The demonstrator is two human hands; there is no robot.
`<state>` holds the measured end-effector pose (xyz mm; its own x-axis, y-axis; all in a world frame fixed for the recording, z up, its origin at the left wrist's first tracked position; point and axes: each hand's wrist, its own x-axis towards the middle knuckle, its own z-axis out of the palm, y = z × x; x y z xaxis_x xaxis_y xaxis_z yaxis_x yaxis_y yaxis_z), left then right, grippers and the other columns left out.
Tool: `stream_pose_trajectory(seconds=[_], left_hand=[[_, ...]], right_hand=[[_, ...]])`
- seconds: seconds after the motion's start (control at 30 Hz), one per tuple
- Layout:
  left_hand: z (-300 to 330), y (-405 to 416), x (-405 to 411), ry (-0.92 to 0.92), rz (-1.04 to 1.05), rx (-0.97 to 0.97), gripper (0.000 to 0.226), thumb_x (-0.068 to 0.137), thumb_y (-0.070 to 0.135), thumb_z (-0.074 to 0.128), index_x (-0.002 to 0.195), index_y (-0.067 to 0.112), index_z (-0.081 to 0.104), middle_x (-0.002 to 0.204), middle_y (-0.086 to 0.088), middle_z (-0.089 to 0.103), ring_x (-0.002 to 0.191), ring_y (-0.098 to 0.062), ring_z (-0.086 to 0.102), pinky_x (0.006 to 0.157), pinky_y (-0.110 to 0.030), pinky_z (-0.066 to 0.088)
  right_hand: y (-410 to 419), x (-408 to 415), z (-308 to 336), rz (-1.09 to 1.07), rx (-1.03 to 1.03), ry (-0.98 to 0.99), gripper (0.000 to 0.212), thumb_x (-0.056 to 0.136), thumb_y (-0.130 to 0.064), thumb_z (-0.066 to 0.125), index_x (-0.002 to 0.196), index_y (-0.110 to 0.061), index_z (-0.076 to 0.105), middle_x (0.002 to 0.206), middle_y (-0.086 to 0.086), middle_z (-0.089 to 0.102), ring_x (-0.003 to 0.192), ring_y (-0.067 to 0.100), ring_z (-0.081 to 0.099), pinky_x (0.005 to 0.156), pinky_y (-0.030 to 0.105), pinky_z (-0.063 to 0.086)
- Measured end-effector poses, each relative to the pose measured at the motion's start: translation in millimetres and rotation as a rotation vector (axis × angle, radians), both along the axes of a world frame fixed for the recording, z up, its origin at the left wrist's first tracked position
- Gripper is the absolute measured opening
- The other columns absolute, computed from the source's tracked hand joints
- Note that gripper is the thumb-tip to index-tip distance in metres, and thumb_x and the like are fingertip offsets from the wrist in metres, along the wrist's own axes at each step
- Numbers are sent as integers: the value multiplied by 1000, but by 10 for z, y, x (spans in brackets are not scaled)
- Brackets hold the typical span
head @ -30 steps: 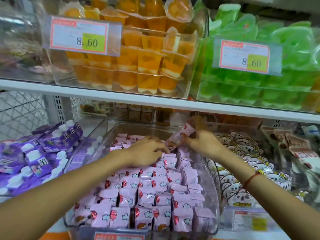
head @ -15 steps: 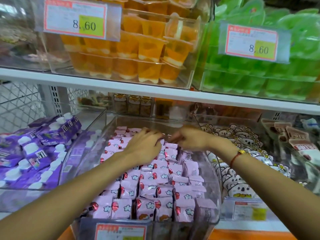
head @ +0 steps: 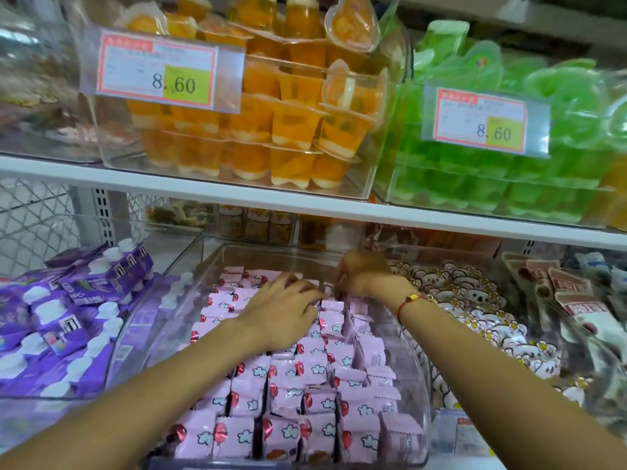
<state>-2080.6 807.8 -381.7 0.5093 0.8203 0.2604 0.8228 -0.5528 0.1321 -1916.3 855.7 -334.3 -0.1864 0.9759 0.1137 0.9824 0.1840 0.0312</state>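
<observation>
Shop shelving, two tiers; the white shelf board [head: 203, 193] runs right across and hangs low over the back of the lower row, so headroom back there is tight. The clear bin [head: 271, 257] in the middle is packed with pink packets [head: 305, 385] standing in rows, front to back; the only slack is a bit along the right wall and a bare strip at the very back. Left hand [head: 285, 313] lies flat on the packets around mid-bin, fingers straight and spread, pressing down, gripping nothing. Right hand [head: 368, 278] is further back near the rear right corner, just under the shelf edge; its fingers curl down into the packets, but it's blurred and I honestly can't tell if it's pinching one. Red bracelet [head: 407, 301] on that wrist. Purple pouches [head: 68, 317] fill the bin just beside on the left, bear-face packets [head: 475, 317] the one on the right. Up top are orange jelly cups [head: 271, 130] and green jelly cups [head: 509, 184]; both are cut off by the top edge. Stuff behind the pink bin is too dark and smeared to make out.
</observation>
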Motion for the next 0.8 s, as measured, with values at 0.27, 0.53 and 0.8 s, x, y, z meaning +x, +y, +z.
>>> stream_pose_trajectory(seconds=[0.27,0.53,0.8], left_hand=[[99,-6,6,6,21,-108,42,99,29,30,140,33,40,148,8,39,133,-23,27,106,-38,27],[377,-187,3,-188,131,-214,41,93,14,43,132,25,51,115,-7,63,101,-25,57,74,-35,50],[715,-405,0,-454,-67,-223,76,71,16,79,136,25,39,131,1,49,109,-17,53,89,-38,52]], right_hand=[[-103,17,47,-97,84,348,23,93,-17,42,76,-11,56,80,7,57,80,25,56,61,29,40],[-535,141,175,-297,216,1614,25,96,-3,39,112,1,57,100,17,62,69,18,56,62,26,48],[-817,45,281,-275,-60,1934,20,95,-5,47,113,2,54,75,9,67,47,9,65,47,19,54]])
